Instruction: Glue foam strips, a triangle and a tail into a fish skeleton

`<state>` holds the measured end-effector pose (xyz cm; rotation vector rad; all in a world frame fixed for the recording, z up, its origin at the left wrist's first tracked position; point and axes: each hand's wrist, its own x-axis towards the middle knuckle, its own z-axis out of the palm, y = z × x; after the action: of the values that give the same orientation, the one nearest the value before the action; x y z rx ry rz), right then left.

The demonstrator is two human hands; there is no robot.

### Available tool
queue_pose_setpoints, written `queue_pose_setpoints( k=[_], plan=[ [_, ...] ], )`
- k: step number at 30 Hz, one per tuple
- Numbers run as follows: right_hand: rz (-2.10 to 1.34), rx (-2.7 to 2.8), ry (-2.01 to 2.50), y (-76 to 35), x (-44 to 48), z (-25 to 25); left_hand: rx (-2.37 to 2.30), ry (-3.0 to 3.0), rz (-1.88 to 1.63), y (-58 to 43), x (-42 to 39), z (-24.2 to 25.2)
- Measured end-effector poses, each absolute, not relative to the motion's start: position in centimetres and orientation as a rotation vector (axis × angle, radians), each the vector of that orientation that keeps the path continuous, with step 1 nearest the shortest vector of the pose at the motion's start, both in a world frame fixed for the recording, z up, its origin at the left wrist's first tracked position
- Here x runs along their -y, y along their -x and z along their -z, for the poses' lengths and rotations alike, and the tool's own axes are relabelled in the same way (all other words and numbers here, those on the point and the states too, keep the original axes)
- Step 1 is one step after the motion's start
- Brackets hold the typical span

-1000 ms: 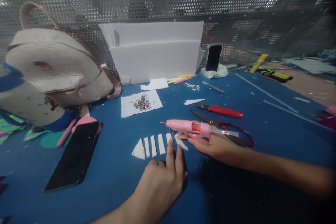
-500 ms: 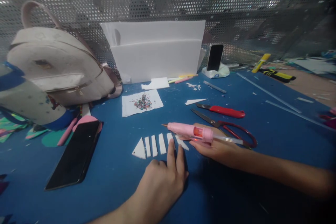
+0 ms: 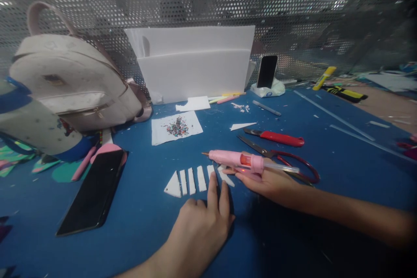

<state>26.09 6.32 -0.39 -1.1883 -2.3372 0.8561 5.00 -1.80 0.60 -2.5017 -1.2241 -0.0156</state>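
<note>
My right hand [image 3: 272,184] is wrapped round a pink hot glue gun [image 3: 228,159]. A clear glue stick [image 3: 282,167] pokes out of its back, and its nozzle points left above the table. My left hand [image 3: 200,226] holds nothing; two fingers stretch forward, one tip on a white foam strip [image 3: 210,169]. Beside it, a white tail-shaped piece [image 3: 226,177] lies partly under the right hand's fingers. To the left are more white strips [image 3: 191,181] in a row, then a white triangle [image 3: 173,185] with a small dark dot, together forming a fish outline.
Red-handled scissors [image 3: 293,165] and a red-handled cutter [image 3: 280,137] lie beyond my right hand. A white sheet [image 3: 156,134] bears colourful bits. A black phone [image 3: 91,195] lies left, near a backpack [image 3: 74,78]. White foam boards [image 3: 195,71] stand at the back.
The glue gun has tilted slightly in my right hand, its rear end shifting a little. My left hand and the white pieces look almost the same.
</note>
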Motion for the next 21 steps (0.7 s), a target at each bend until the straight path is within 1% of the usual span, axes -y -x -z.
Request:
queue_pose_setpoints(
  k=[4, 13, 21],
  plan=[
    [-0.886, 2.373, 1.167, -26.0, -6.5, -0.3, 1.214, 2.502, 0.028, -5.0, 2.0, -0.8],
    [-0.763, 2.259, 1.402, -25.0, -5.9, -1.0, 1.25, 2.548, 0.048, -5.4, 2.0, -0.8],
    [-0.896, 2.29, 1.367, -24.8, -5.8, -2.2, 1.259, 2.52, 0.118, -5.9, 1.8, -0.8]
  ],
)
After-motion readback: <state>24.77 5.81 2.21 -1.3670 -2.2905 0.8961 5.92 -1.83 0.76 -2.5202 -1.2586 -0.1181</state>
